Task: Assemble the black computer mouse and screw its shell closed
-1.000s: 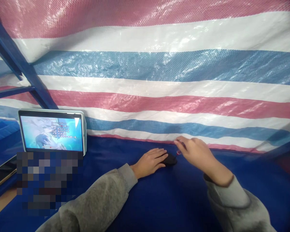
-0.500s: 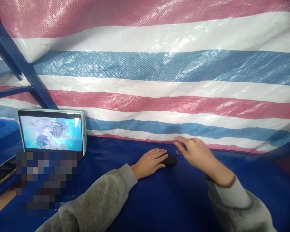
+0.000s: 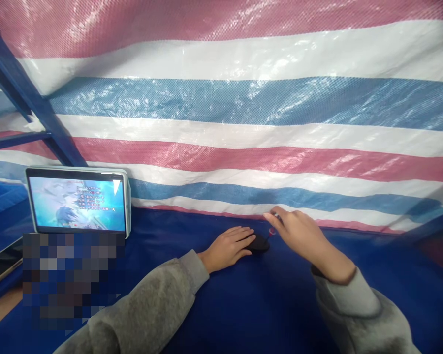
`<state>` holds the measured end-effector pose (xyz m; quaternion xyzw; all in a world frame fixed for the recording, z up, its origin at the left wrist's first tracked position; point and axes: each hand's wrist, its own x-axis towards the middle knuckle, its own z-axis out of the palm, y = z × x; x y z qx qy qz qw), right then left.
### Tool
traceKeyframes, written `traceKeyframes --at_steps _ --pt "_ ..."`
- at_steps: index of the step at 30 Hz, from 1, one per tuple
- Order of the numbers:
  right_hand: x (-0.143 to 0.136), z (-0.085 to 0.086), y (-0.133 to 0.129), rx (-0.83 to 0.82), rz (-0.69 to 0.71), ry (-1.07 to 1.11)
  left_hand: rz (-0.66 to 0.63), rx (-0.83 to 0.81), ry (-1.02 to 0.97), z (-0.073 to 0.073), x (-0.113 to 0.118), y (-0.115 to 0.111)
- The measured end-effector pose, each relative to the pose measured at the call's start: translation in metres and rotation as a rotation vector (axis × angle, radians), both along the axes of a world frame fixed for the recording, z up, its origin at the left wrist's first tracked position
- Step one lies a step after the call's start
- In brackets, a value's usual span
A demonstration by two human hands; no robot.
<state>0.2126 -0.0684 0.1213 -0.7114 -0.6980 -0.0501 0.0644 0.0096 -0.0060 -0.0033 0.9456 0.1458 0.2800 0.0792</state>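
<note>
2 bare hands meet over the work; the left hand lies with its fingers extended and slightly parted, laid over a black object, touching it rather than clenched round it; the right hand has its thumb and forefinger pinched on a thin tool, the other fingers curled behind; the exact grip is partly hidden by those fingers.

Just beyond the left fingertips, and below the right ones, the black object shows its rounded, dark end; it looks low and smooth, like a computer mouse, and rests on a blue surface; the tool slants down from the right fingertips to that end, with a reddish, glossy part in the middle; whether its tip touches cannot be told.

Well to the left of the left fingers stands a tablet in a pale case, leaning back; its screen shows rows of Japanese characters over a blue-white picture, too small to read surely; beyond the fingers hangs a striped sheet, red, white and blue.
</note>
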Motion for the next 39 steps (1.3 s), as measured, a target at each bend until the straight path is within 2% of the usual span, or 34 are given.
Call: traceKeyframes --at_steps 4,15,24,32,39 --pt "-0.0022 0.0024 -0.0014 0.004 0.072 0.069 0.0 -0.009 -0.004 -0.0004 0.0003 -0.0001" --pt "-0.0048 0.0007 -0.0028 0.042 0.16 0.061 -0.001 -0.005 -0.001 -0.001 -0.0002 0.0004" --pt "-0.0059 0.002 -0.0023 0.029 0.093 0.062 -0.003 0.007 0.013 -0.0032 0.0003 0.0011" --pt "-0.0039 -0.0004 -0.0006 0.016 0.032 0.004 0.001 -0.014 0.004 0.0018 -0.0002 -0.0008" --pt "-0.0039 0.003 -0.0016 0.005 0.124 0.128 0.002 -0.019 0.002 0.0018 0.0006 -0.0005"
